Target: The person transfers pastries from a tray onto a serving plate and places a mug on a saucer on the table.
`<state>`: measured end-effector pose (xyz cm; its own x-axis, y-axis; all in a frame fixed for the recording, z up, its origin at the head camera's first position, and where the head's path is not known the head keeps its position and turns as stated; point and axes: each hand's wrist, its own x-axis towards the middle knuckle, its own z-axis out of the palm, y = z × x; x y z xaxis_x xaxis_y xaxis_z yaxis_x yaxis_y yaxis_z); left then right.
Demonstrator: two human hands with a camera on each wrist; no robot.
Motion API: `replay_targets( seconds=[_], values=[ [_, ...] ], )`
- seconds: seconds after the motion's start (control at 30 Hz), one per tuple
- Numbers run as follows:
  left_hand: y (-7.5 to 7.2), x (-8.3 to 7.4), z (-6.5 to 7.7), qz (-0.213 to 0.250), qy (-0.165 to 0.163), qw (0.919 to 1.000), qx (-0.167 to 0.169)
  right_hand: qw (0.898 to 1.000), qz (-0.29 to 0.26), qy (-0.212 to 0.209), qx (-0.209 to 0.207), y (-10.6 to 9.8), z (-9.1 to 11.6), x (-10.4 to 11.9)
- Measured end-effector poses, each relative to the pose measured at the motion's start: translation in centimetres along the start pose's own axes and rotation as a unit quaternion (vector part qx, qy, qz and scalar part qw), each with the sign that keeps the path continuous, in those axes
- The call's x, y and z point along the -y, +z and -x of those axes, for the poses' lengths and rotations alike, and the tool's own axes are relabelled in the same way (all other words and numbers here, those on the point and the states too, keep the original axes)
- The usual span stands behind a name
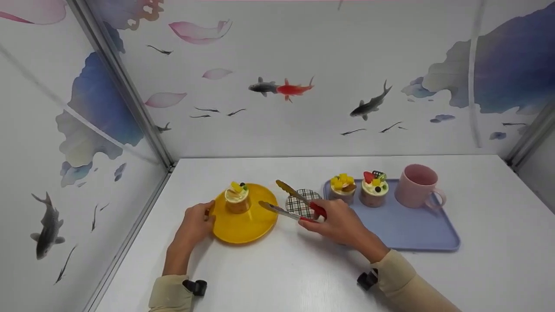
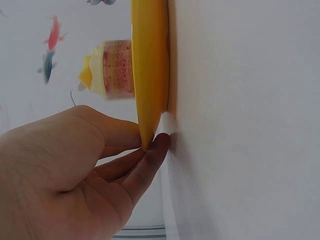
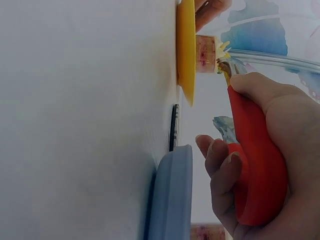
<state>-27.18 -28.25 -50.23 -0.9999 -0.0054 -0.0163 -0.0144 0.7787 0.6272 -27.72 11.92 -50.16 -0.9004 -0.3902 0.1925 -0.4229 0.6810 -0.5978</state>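
Note:
My left hand [image 1: 197, 225] pinches the left rim of a yellow plate [image 1: 245, 232], thumb on top and fingers beneath, as the left wrist view shows. On the plate stands a dessert cup [image 1: 238, 199] topped with cream and yellow fruit. My right hand [image 1: 342, 223] grips the red handles of metal tongs [image 3: 260, 165]. Their two arms are spread, with the tips pointing left toward the plate and nothing between them. In the head view the tongs overlap a round checked coaster [image 1: 303, 197].
A blue-lilac tray [image 1: 416, 236] lies at the right. It bears a fruit-topped dessert cup [image 1: 342, 190], another with a strawberry [image 1: 373, 190], and a pink mug [image 1: 414, 190]. White walls with painted fish stand behind and at the left of the white table [image 1: 277, 277].

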Motion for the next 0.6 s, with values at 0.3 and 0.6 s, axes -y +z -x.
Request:
replay_targets(
  seconds=[0.3,0.6],
  values=[
    [0.0,0.1,-0.1,-0.006,0.001,1.0000,0.006,0.999,-0.025,0.010,-0.022,-1.0,1.4,-1.0],
    [0.1,0.0,0.0,-0.006,-0.001,1.0000,0.003,0.999,-0.032,0.023,-0.023,-1.8,2.5,-1.7]
  ],
)
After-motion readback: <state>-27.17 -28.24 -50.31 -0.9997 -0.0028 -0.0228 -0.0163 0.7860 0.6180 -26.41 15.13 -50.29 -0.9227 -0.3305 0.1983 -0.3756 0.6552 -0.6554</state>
